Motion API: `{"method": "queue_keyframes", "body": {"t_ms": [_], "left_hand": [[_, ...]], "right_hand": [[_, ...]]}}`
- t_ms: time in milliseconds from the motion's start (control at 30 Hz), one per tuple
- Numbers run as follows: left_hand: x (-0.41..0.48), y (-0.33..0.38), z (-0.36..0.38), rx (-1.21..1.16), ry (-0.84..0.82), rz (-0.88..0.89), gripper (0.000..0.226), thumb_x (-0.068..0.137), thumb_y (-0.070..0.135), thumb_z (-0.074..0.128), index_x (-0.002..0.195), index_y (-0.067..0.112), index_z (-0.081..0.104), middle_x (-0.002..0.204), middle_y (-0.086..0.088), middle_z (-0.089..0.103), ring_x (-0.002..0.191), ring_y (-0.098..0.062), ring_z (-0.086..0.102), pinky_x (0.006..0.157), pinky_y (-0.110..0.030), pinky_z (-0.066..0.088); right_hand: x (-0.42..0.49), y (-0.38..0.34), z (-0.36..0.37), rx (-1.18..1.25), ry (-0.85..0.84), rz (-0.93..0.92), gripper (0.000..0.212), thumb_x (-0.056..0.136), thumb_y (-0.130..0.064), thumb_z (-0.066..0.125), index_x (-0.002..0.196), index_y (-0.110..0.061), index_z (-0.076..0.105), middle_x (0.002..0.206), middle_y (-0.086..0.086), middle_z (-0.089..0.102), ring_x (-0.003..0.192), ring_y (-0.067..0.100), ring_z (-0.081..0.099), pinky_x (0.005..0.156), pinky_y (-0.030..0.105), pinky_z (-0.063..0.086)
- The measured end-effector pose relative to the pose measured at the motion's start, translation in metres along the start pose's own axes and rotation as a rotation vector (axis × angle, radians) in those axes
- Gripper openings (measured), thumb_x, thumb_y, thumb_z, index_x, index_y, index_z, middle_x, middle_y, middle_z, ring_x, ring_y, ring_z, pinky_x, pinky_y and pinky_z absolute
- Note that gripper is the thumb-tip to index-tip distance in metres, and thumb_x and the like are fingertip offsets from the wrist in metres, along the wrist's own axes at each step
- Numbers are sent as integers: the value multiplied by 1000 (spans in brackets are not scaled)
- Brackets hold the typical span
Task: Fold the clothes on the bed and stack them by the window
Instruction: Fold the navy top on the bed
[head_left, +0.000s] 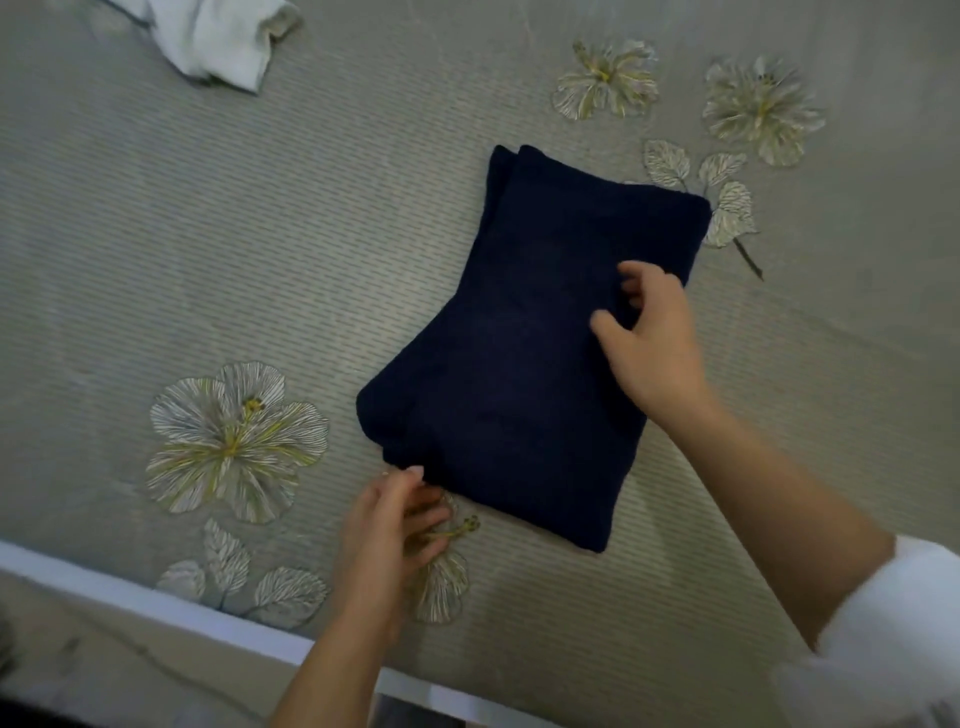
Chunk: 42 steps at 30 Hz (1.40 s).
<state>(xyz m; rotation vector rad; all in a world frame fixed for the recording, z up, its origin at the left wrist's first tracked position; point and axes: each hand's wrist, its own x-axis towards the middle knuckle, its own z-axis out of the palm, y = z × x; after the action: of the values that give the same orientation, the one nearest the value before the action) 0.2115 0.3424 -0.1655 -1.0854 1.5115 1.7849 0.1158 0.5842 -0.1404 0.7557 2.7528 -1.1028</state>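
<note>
A navy blue garment (524, 332) lies folded into a long rectangle on the bed (260, 249), running from upper right to lower left. My left hand (395, 525) is at its near left corner, fingertips touching the folded edge. On the garment's right side, my right hand (649, 338) has thumb and fingers curled into the top layer of cloth. A crumpled white garment (218, 36) lies at the far left of the bed.
The bedspread is grey-green with embroidered flowers (234, 441). The bed's white edge (156, 597) runs along the lower left, with floor beyond it. No window is in view.
</note>
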Motion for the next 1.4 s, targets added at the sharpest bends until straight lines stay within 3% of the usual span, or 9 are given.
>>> {"method": "queue_keyframes", "body": {"t_ms": [200, 467, 600, 700, 867, 933, 1000, 1133, 1400], "left_hand": [[-9, 9, 29, 133, 47, 114, 32, 79, 42, 71, 100, 19, 64, 90, -5, 69, 81, -18, 67, 84, -45, 57], [-9, 14, 39, -51, 113, 216, 31, 91, 27, 58, 123, 26, 55, 115, 10, 67, 105, -11, 64, 96, -40, 50], [-1, 26, 10, 103, 244, 460, 17, 95, 26, 55, 111, 32, 55, 111, 15, 64, 98, 5, 62, 79, -12, 49], [9, 33, -20, 236, 328, 529, 20, 94, 34, 56, 114, 29, 53, 104, 17, 62, 94, 7, 61, 72, -9, 47], [12, 25, -39, 493, 402, 569, 60, 95, 40, 52, 145, 21, 27, 114, 1, 54, 96, -8, 55, 83, -25, 41], [8, 15, -33, 581, 390, 626, 64, 95, 39, 51, 147, 19, 20, 134, -1, 46, 118, -13, 48, 99, -32, 38], [6, 2, -25, 662, 381, 698, 67, 95, 36, 50, 149, 13, 17, 149, -6, 33, 134, -14, 34, 112, -33, 28], [8, -8, -19, 791, 458, 745, 67, 96, 34, 48, 149, 6, 17, 142, -20, 34, 127, -19, 32, 103, -21, 21], [9, -3, -28, 668, 397, 665, 65, 96, 34, 49, 149, 12, 17, 149, -11, 32, 134, -21, 34, 110, -34, 30]], "right_hand": [[-45, 37, -5, 272, 30, 518, 57, 82, -43, 69, 124, -10, 48, 113, 3, 61, 99, 18, 61, 89, 38, 52], [-70, 39, -14, 564, -205, 655, 22, 81, -13, 71, 100, -4, 67, 86, 5, 74, 65, 12, 71, 47, 25, 54], [-116, 29, -2, 380, -734, 860, 38, 87, -29, 65, 112, -3, 53, 78, 22, 72, 62, 30, 71, 52, 33, 57], [-147, 21, 5, 230, -1074, 787, 43, 98, -39, 47, 88, 0, 62, 71, 15, 72, 56, 21, 67, 53, 28, 55], [-137, 28, 4, 240, -397, 157, 21, 94, -32, 53, 82, -20, 64, 76, -1, 67, 70, 9, 60, 66, 32, 53], [-123, 32, 8, -84, -164, -187, 29, 93, -42, 50, 112, -23, 62, 111, -8, 63, 103, 7, 54, 89, 29, 47], [-111, 43, 16, -387, -216, -364, 55, 96, -49, 39, 146, -26, 35, 153, -3, 31, 142, 15, 23, 115, 38, 19], [-88, 74, 23, -732, -299, -351, 57, 96, -57, 8, 148, -44, -10, 160, -8, -12, 146, 17, -18, 116, 45, -14], [-50, 69, 2, -33, 31, 219, 74, 81, -40, 67, 142, -17, 31, 144, 6, 31, 129, 20, 36, 106, 38, 32]]}}
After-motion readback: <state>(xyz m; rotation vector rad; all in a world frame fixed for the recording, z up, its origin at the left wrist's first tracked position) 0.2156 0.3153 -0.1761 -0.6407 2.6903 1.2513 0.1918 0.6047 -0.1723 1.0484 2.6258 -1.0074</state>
